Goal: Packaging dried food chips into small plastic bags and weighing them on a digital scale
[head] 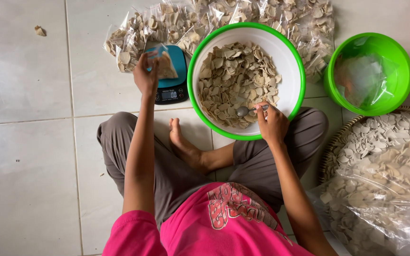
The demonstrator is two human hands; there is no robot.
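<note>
Seated cross-legged on pale glossy floor tiles point(29, 156), grey trousers, pink shirt, one bare foot point(182, 142) tucked in front.

Left hand point(145, 76) raised over small teal digital kitchen scale point(172, 80), fingers closed on the top of a small clear plastic bag partly filled with beige chips point(164, 65). Bag hanging just above or resting on the scale platform; cannot tell which. Scale display lit, at near edge.

Right hand point(272, 122) closed around handle of a metal spoon point(247, 111). Spoon bowl lying on the chips at near side of large white plastic basin with green rim point(290, 57). Basin holding loose beige, thin, curled raw chips point(236, 80), heaped toward left and near side; white wall bare at far right. Basin just right of scale, touching or nearly so, near rim over the knees.

Behind scale and basin: row of filled clear plastic bags of the same chips point(176, 21), lying flat on the tiles, running from left of the scale round to the far right.

Right of basin: smaller bright green plastic bowl point(402, 57), holding crumpled empty clear bags point(364, 78).

Lower right: woven rattan tray point(334, 142) heaped with paler chips, partly covered by large clear plastic sack of chips point(385, 194).

Single stray chip point(40, 31) on tiles, far left, well apart.
</note>
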